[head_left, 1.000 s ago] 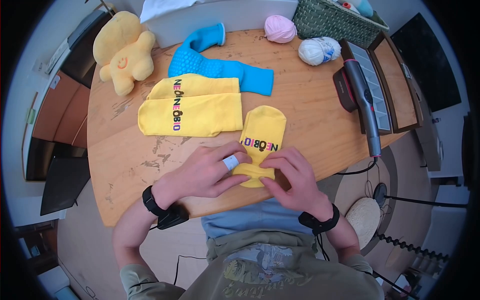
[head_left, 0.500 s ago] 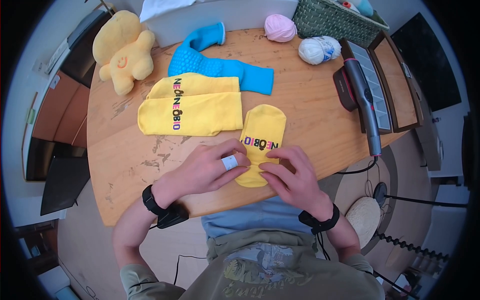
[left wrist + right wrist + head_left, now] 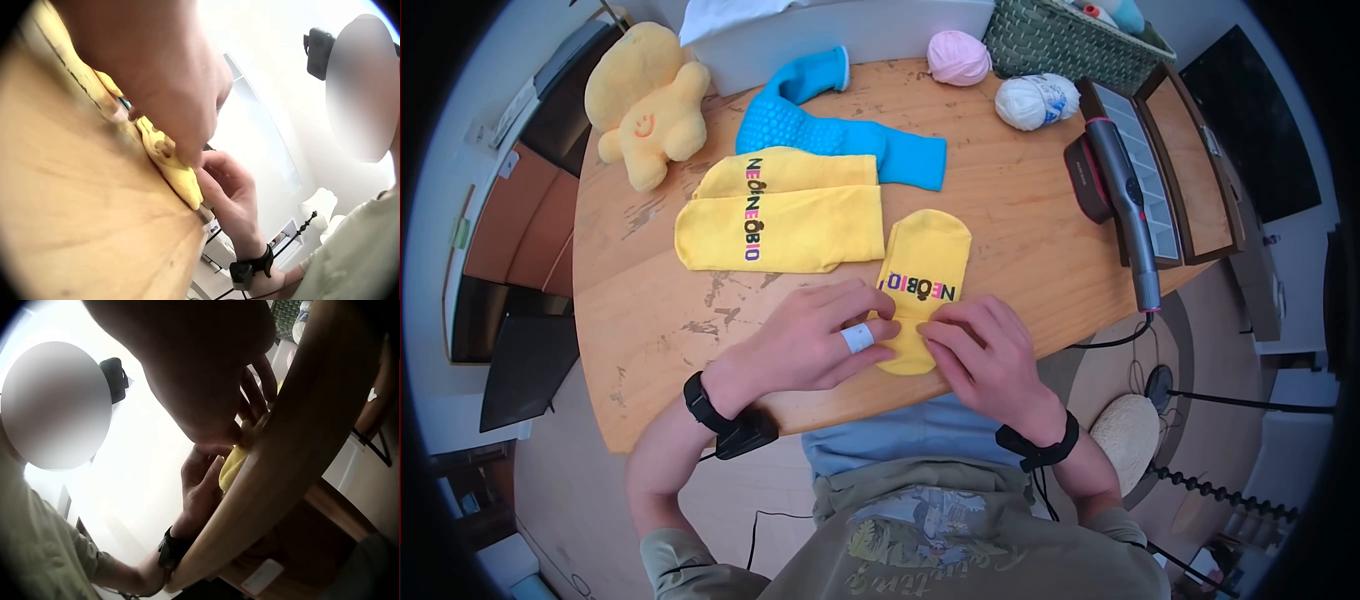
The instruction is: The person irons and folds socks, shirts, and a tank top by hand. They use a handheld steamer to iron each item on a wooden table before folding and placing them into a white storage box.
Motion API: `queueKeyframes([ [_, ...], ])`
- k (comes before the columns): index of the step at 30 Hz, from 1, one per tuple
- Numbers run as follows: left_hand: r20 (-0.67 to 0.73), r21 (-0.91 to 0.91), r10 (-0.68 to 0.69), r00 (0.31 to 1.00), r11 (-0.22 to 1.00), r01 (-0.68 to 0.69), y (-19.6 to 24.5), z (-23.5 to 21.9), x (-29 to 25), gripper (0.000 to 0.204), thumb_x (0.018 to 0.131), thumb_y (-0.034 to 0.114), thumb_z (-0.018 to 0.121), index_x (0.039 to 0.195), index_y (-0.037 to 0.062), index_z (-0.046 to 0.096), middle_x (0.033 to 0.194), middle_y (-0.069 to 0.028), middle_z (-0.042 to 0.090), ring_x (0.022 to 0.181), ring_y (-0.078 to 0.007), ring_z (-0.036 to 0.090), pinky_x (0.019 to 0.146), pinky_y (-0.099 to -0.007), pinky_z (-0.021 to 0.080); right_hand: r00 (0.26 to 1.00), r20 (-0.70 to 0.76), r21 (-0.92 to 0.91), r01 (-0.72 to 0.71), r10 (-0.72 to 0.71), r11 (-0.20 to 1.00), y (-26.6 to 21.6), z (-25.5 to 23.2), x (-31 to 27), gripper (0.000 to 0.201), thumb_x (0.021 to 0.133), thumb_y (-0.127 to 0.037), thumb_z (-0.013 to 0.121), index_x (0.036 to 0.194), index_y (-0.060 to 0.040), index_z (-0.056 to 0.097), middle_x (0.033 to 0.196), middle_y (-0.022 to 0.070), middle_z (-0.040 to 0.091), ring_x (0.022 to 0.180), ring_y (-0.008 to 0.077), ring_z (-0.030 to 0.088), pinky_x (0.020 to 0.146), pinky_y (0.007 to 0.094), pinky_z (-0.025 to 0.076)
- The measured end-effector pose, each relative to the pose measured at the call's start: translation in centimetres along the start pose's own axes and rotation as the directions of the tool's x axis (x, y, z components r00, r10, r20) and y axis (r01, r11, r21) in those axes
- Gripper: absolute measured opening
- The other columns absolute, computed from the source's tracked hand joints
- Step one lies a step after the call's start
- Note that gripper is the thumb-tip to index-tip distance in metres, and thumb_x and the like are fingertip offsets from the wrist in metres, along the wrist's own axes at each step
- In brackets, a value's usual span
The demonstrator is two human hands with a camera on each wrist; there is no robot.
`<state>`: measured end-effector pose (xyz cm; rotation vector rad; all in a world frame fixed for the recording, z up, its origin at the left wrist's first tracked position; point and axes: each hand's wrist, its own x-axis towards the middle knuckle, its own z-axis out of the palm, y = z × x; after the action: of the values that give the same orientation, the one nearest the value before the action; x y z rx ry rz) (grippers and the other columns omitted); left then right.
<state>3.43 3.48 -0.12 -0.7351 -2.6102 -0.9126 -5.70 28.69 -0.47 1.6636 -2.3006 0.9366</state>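
A yellow sock lies lengthwise on the wooden table near its front edge, its NEOBIO lettering upside down to me. The left hand, with a white band round one finger, pinches the sock's near part from the left. From the right, the right hand pinches the same part with thumb and fingertips. A crease runs across the sock between the two hands. In the left wrist view the sock bulges up under the fingers. The right wrist view shows a bit of the sock at the table edge, below the right hand's fingers.
Yellow socks lie flat to the left, overlapping a blue sock with raised dots. Behind stand a plush toy, pink yarn, white yarn and a green basket. A hair styling tool leans on an open compartment box at right.
The raised fold at the sock's near end has flattened out. Both hands have shifted slightly about that end, their fingertips still on it. The other things have stayed put.
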Motion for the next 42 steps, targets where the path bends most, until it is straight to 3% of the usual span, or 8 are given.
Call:
queueKeyframes([
  [5,0.037,0.010,0.068,0.997,0.998,-0.069,-0.5,-0.4,0.5,0.038,0.085,0.027,0.084,0.112,0.0060,0.068,0.112,-0.0084,0.065,0.100,-0.0315,0.065,0.085,-0.0415,0.055,0.996,0.085,-0.092,0.019,-0.011,0.996,-1.1,-1.2,0.1,0.041,0.086,-0.022,0.077,0.121,-0.0035,0.067,0.117,0.0110,0.062,0.103,0.0300,0.062,0.089,0.0430,0.050],
  [11,-0.011,0.038,0.075,0.997,0.996,-0.075,-0.5,0.3,0.3,0.032,0.087,0.018,0.081,0.113,0.0058,0.067,0.099,-0.0093,0.064,0.086,-0.0300,0.064,0.074,-0.0409,0.054,0.998,0.053,-0.147,0.045,-0.038,0.988,-0.8,-0.5,-0.1,0.035,0.085,-0.018,0.075,0.115,-0.0019,0.068,0.111,0.0114,0.063,0.099,0.0293,0.062,0.087,0.0431,0.050],
  [14,-0.031,-0.096,-0.013,0.999,0.995,0.010,0.0,0.3,0.2,0.028,0.088,0.014,0.080,0.111,0.0058,0.068,0.088,-0.0083,0.061,0.075,-0.0291,0.061,0.065,-0.0412,0.051,0.999,0.007,-0.105,0.050,-0.050,0.993,-0.7,-0.4,-0.2,0.029,0.083,-0.015,0.075,0.107,-0.0017,0.069,0.105,0.0108,0.063,0.093,0.0292,0.063,0.083,0.0424,0.051],
  [17,-0.086,-0.189,0.004,0.996,0.982,-0.020,0.6,1.0,0.5,0.024,0.089,0.011,0.080,0.109,0.0056,0.068,0.082,-0.0076,0.059,0.069,-0.0288,0.059,0.060,-0.0406,0.047,0.999,-0.035,-0.007,-0.005,0.005,1.000,-0.8,-0.1,-0.3,0.026,0.079,-0.012,0.075,0.103,-0.0020,0.069,0.098,0.0101,0.063,0.088,0.0294,0.062,0.079,0.0416,0.051],
  [26,-0.097,-0.101,-0.102,0.990,0.991,0.093,0.8,1.2,0.6,0.027,0.091,0.019,0.081,0.110,0.0071,0.066,0.109,-0.0126,0.064,0.087,-0.0310,0.068,0.073,-0.0401,0.057,0.988,-0.076,0.026,-0.130,0.132,0.991,-1.0,0.4,-0.2,0.028,0.081,-0.004,0.074,0.108,-0.0059,0.070,0.098,0.0097,0.060,0.086,0.0297,0.061,0.076,0.0421,0.051],
  [33,-0.022,-0.032,-0.007,1.000,0.999,0.006,0.8,0.5,0.7,0.035,0.090,0.027,0.080,0.116,0.0079,0.066,0.116,-0.0109,0.064,0.093,-0.0321,0.066,0.079,-0.0418,0.057,0.961,-0.155,0.060,-0.223,0.230,0.973,-1.7,0.7,-0.1,0.030,0.081,0.001,0.074,0.110,-0.0057,0.070,0.108,0.0121,0.061,0.094,0.0319,0.063,0.081,0.0415,0.053],
  [39,-0.035,-0.029,-0.053,0.998,0.998,0.052,0.5,1.0,0.6,0.035,0.088,0.025,0.081,0.115,0.0064,0.067,0.114,-0.0137,0.064,0.099,-0.0357,0.065,0.085,-0.0441,0.055,0.995,-0.096,-0.074,0.008,-0.015,0.997,-1.0,0.2,-0.5,0.038,0.082,-0.004,0.075,0.120,-0.0059,0.068,0.115,0.0115,0.062,0.101,0.0330,0.062,0.083,0.0442,0.052],
  [42,-0.045,-0.050,-0.078,0.996,0.996,0.076,0.3,1.2,0.4,0.033,0.090,0.024,0.080,0.114,0.0058,0.067,0.112,-0.0137,0.064,0.097,-0.0358,0.066,0.082,-0.0442,0.055,0.997,-0.040,0.019,-0.065,0.066,0.998,-1.9,-0.7,0.1,0.045,0.077,-0.007,0.080,0.121,-0.0064,0.067,0.117,0.0114,0.063,0.100,0.0333,0.063,0.084,0.0439,0.052],
])
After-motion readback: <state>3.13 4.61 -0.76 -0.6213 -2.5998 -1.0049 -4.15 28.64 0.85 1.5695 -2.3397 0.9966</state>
